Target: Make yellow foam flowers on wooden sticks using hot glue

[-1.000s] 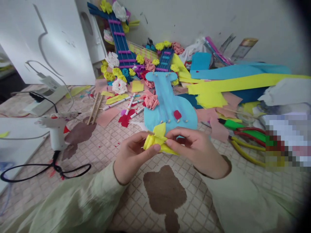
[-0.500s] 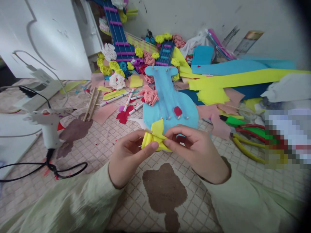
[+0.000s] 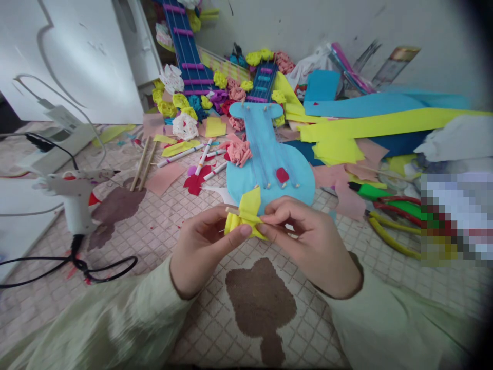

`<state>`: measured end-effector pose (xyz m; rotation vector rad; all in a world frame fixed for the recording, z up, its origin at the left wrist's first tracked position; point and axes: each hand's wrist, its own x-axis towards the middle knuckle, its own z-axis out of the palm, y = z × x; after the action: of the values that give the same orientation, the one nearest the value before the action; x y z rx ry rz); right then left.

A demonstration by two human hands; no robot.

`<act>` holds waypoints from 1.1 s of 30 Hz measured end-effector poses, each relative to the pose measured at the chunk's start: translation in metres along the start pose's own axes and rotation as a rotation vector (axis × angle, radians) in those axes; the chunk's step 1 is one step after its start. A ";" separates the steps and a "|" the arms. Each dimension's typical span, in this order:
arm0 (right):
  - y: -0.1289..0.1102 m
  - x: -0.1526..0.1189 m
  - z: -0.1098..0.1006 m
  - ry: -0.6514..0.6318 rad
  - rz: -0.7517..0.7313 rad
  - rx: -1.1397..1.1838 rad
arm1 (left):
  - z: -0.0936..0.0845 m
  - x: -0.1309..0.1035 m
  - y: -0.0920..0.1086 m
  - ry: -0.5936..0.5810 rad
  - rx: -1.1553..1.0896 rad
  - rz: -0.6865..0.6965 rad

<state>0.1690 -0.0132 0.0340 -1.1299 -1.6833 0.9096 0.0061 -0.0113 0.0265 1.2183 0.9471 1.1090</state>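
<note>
Between my two hands is a folded piece of yellow crepe paper [image 3: 250,205], with a short pale wooden stick [image 3: 233,210] against it. My left hand [image 3: 204,246] is closed on the gathered left part, thumb pressed on its front. With thumb and fingers, my right hand [image 3: 304,241] pinches a folded right corner. One yellow flap stands up between the hands. Just beyond lies a light-blue guitar-shaped cutout [image 3: 296,159] with strings, a red patch [image 3: 282,175] and a pink paper flower [image 3: 238,152] at its left edge.
At the left stand a white glue gun [image 3: 75,200] with its cable and a power strip [image 3: 57,133]. Two wooden sticks [image 3: 143,163] and several white tubes lie mid-left. Scissors [image 3: 393,234] are on the right. Paper flowers, a dark-blue guitar neck [image 3: 187,51] and paper strips [image 3: 385,125] fill the back.
My right fingers have shifted slightly on the paper's corner, and the yellow flap has tilted a little. The wooden stick shows more plainly. The whole view has moved slightly.
</note>
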 end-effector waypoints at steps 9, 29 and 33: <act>-0.004 0.000 0.001 0.052 -0.099 -0.096 | 0.001 0.000 0.003 -0.013 0.009 0.058; -0.003 -0.004 0.002 0.069 -0.328 -0.295 | -0.003 0.001 0.001 0.017 -0.055 0.023; -0.003 -0.003 0.003 0.092 -0.326 -0.274 | -0.004 0.002 -0.001 0.004 -0.046 0.031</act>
<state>0.1661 -0.0175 0.0345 -1.0142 -1.8844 0.4269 0.0027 -0.0090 0.0248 1.1974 0.9032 1.1522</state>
